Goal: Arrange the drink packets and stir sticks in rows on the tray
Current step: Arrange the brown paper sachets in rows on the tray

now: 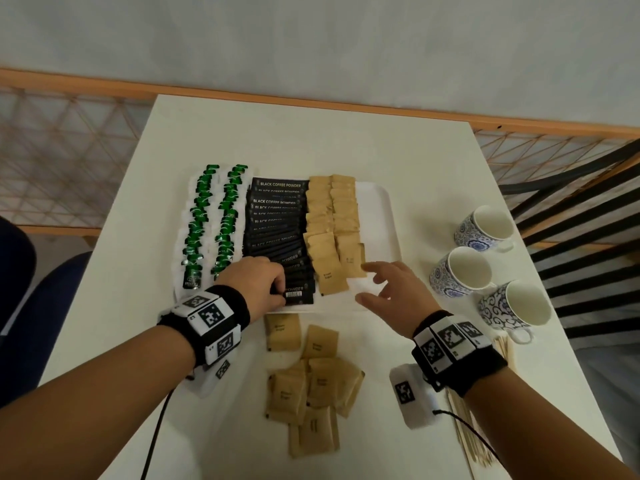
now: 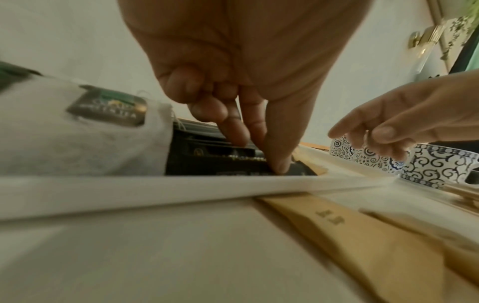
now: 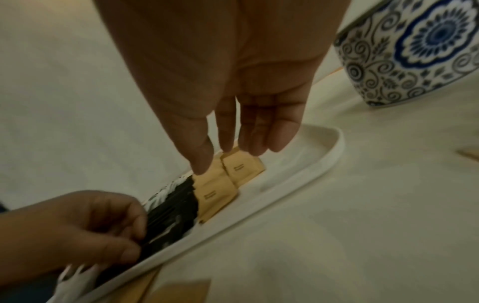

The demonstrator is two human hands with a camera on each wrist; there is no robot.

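White tabletop carries a white tray already filled with rows. At the left stand two rows of green tea bags, soft and limp in their gauzy wrappers, best lifted by the stiffer green tag. Next, the left hand curls over the near end of the black coffee packets, thumb and fingertips pinching the front sachet by its edge; these look slick, thin and slightly stiff, so a firm edge pinch probably suits them. Beside them lie two rows of brown sugar packets, light paper squares that would likely slide or fan out at a nudge. The right hand hovers over the tray's near right corner, fingers spread and holding nothing. More loose sugar packets wait on the table nearer the person. Far right, the wooden stir sticks lie off the tray, thin, rigid, perhaps easiest gathered as a bundle at mid-length.
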